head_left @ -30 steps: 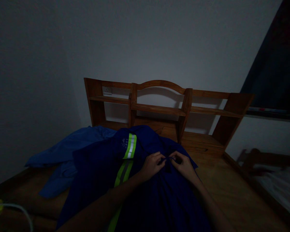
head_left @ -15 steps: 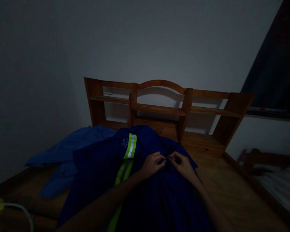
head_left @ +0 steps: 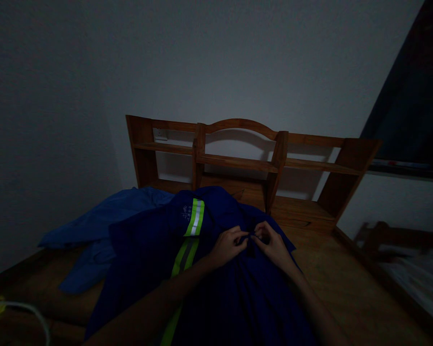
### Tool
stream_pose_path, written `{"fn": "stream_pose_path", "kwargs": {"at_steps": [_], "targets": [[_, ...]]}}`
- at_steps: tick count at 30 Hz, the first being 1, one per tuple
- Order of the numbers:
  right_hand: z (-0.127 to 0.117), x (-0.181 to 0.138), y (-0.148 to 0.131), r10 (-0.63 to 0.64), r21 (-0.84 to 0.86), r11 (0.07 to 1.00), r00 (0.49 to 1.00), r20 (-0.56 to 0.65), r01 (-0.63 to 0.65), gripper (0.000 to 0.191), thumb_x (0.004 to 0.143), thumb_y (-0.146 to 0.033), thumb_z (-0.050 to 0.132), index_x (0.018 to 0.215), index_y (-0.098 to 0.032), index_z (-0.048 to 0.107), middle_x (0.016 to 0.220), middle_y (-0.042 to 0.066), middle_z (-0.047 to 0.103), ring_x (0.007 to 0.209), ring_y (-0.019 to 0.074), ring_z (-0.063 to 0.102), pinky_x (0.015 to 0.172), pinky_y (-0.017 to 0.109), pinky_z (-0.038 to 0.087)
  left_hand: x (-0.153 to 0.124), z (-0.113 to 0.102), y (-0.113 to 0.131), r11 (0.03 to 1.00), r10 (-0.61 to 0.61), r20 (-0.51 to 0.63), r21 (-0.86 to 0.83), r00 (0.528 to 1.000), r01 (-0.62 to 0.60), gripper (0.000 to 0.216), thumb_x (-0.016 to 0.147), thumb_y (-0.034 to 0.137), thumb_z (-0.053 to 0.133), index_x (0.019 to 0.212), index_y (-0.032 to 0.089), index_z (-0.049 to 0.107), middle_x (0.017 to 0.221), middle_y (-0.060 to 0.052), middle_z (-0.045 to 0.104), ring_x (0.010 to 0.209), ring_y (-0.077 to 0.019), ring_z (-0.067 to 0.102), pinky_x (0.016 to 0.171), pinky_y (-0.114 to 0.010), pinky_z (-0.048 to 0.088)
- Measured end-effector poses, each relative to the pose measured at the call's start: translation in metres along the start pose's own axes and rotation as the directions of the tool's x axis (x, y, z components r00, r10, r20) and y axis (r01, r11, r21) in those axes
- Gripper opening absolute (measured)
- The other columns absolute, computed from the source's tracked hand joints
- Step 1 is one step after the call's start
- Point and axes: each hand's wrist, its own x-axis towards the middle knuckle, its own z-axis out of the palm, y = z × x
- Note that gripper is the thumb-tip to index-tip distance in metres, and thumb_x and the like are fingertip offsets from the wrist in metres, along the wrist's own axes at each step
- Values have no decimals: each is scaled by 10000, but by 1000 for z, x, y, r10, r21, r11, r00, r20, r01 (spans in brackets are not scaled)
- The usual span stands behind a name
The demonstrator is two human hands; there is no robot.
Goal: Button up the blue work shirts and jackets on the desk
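Observation:
A dark blue work jacket [head_left: 216,206] with yellow-green reflective strips is spread in front of me. My left hand [head_left: 229,246] pinches a bit of its cloth between thumb and forefinger, right of the reflective strip [head_left: 195,218]. Close beside it, my right hand [head_left: 271,244] also has its fingertips pinched on the jacket, almost touching the left ones. The small spot between the fingertips is too dark to make out. A lighter blue garment [head_left: 119,206] lies to the left, partly under the jacket.
The wooden surface [head_left: 321,269] under the clothes runs back to a wooden shelf unit [head_left: 238,163] against the wall. A pale cable [head_left: 25,306] with a yellow tag curves at the lower left. A dark window or curtain [head_left: 414,96] is at the upper right.
The right forefinger and thumb have shifted slightly at the pinched spot. Both hands stay in the same place, and the jacket lies as before.

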Motion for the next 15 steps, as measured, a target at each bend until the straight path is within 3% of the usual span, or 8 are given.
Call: {"fn": "stream_pose_path", "kwargs": {"at_steps": [5,15], "targets": [[1,-1,-5,1,17,1000,1000,16,-1,160,794,-276,571,911,-212,482,757,-16,558,705,132,554,675,235,421,1,1,-1,1000,15,-16,4,1000,-14,190,842,238,481,840,180,662,678,13,503,635,-93,476,599,-204,352],[3,-2,-4,2,-28,1000,1000,21,-1,141,816,-296,550,920,-214,502,778,-11,582,709,135,564,677,239,419,1,1,0,999,-18,-47,-29,999,16,160,845,240,481,813,181,627,708,11,511,644,-94,485,598,-202,364]]}}
